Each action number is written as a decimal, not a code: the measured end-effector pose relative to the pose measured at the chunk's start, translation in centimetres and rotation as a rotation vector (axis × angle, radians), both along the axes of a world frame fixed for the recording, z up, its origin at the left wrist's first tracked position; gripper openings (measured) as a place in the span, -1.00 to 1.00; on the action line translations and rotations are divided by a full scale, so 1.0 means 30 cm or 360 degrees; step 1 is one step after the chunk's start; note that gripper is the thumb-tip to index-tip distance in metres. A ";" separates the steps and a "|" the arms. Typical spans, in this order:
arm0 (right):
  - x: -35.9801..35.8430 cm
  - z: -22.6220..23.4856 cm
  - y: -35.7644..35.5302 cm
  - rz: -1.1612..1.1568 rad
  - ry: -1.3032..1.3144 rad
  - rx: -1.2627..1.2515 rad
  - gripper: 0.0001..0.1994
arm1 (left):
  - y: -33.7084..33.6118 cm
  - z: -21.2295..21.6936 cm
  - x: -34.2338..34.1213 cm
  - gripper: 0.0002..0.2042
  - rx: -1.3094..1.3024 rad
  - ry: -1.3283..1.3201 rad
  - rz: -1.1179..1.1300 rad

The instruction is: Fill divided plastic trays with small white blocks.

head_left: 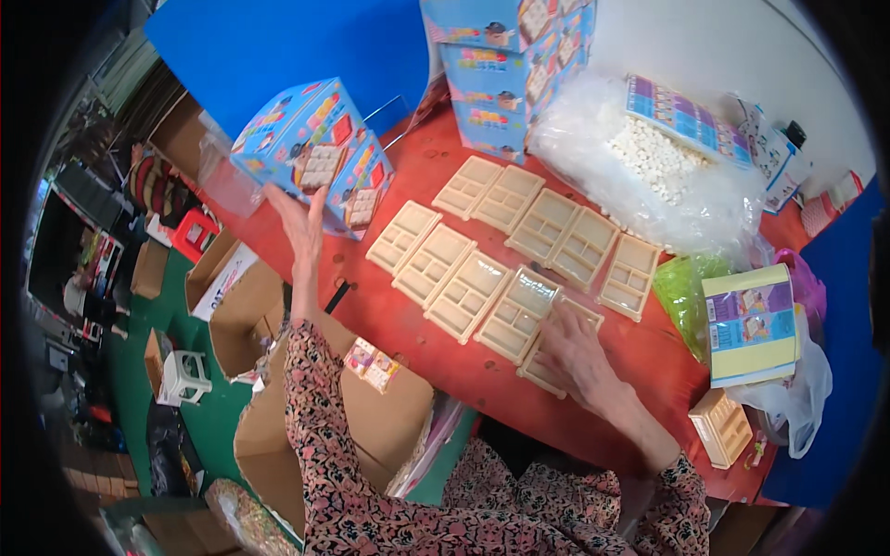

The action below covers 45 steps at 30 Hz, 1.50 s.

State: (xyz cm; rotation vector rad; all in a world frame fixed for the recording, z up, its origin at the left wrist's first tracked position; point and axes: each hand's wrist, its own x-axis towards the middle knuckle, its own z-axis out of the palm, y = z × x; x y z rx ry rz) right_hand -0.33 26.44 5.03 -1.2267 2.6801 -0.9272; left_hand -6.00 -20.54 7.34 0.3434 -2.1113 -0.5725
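Note:
My left hand is raised with flat, spread fingers against the near side of a blue printed toy box at the red table's left edge. My right hand rests palm-down on a cream compartment tray near the table's front edge, fingers spread over it. Several more cream plastic trays lie in two rows across the red table, some covered with clear film.
A stack of blue boxes stands at the back. A clear bag of white pieces lies right of it. Yellow-and-purple card packs, a green bag and a small cream tray stack sit at right. Open cardboard cartons stand left, below the table.

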 end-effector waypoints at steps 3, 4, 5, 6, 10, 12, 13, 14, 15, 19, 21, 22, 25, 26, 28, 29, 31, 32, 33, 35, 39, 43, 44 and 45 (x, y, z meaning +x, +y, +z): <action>-0.010 0.027 0.010 -0.0009 0.0056 -0.0003 -0.59 | -0.007 -0.009 0.011 -0.02 0.0001 -0.0026 0.0069; -0.018 0.028 0.010 -0.0023 0.0082 -0.0013 -0.59 | -0.011 -0.007 0.001 -0.02 0.0031 -0.0015 0.0048; -0.021 0.027 0.011 0.0007 0.0066 -0.0008 -0.59 | -0.027 -0.012 0.010 -0.03 0.0034 -0.0008 0.0063; -0.030 0.021 0.011 0.0038 0.0048 -0.0002 -0.60 | -0.026 -0.017 0.015 -0.03 0.0052 -0.0007 0.0072; -0.042 0.064 0.022 0.0051 0.0209 -0.0004 -0.66 | 0.018 -0.014 0.051 -0.01 0.0012 0.0014 0.0119; -0.042 0.070 0.028 0.0053 0.0217 -0.0036 -0.66 | 0.071 0.016 0.074 -0.07 -0.0087 0.0043 0.0219; -0.042 0.069 0.034 0.0053 0.0210 -0.0059 -0.67 | 0.097 0.027 0.078 -0.07 -0.0090 0.0051 0.0213; -0.043 0.064 0.041 0.0047 0.0214 -0.0062 -0.67 | 0.124 0.036 0.084 -0.12 -0.0138 0.0188 0.0236; -0.047 0.057 0.046 0.0070 0.0184 -0.0052 -0.67 | 0.144 0.051 0.088 -0.18 -0.0189 0.0325 0.0262; -0.039 0.013 0.072 0.0069 0.0080 0.0015 -0.71 | 0.246 0.117 0.088 -0.29 -0.0458 0.0251 0.0198; -0.057 -0.015 0.078 0.0074 0.0088 0.0015 -0.72 | 0.328 0.153 0.070 -0.37 -0.0612 0.0261 -0.0067; -0.061 -0.019 0.080 0.0097 0.0104 0.0019 -0.73 | 0.366 0.172 0.073 -0.41 -0.0627 0.0196 -0.0145; -0.097 0.050 0.060 0.0109 0.0041 0.0136 -0.73 | 0.496 0.206 0.056 -0.55 -0.0606 0.0082 -0.0398; -0.120 0.057 0.057 0.0145 -0.0041 0.0286 -0.73 | 0.516 0.177 0.032 -0.58 -0.0670 -0.0016 -0.0462; -0.182 0.000 0.115 0.0088 0.0298 -0.0066 -0.70 | 0.603 0.138 -0.029 -0.60 -0.0635 -0.0139 -0.0683; -0.218 -0.010 0.136 0.0070 0.0545 -0.0271 -0.69 | 0.634 0.121 -0.057 -0.60 -0.0585 -0.0229 -0.0755; -0.328 0.029 0.162 -0.0060 0.0447 -0.0176 -0.69 | 0.704 0.074 -0.129 -0.58 -0.0629 -0.0332 -0.0889; -0.401 0.047 0.170 -0.0015 0.0453 -0.0148 -0.71 | 0.726 0.071 -0.143 -0.58 -0.0613 -0.0355 -0.0917; -0.457 0.097 0.145 -0.0193 0.0410 -0.0056 -0.73 | 0.742 0.087 -0.153 -0.59 -0.0604 -0.0440 -0.1002; -0.583 0.142 0.159 -0.0531 0.0356 -0.0112 -0.81 | 0.782 0.042 -0.216 -0.61 -0.0591 -0.0465 -0.1165; -0.852 0.123 0.284 -0.1028 0.0549 -0.0213 -0.90 | 0.902 -0.024 -0.322 -0.69 -0.0505 -0.0473 -0.1359; -1.012 0.126 0.322 -0.0877 0.0752 -0.0014 -0.92 | 0.980 -0.046 -0.368 -0.72 -0.0587 -0.0387 -0.1420; -1.039 0.124 0.318 -0.0863 0.0750 -0.0008 -0.92 | 0.996 -0.048 -0.376 -0.72 -0.0608 -0.0428 -0.1448; -1.074 0.101 0.310 -0.0818 0.0785 0.0042 -0.92 | 1.009 -0.060 -0.388 -0.72 -0.0626 -0.0480 -0.1477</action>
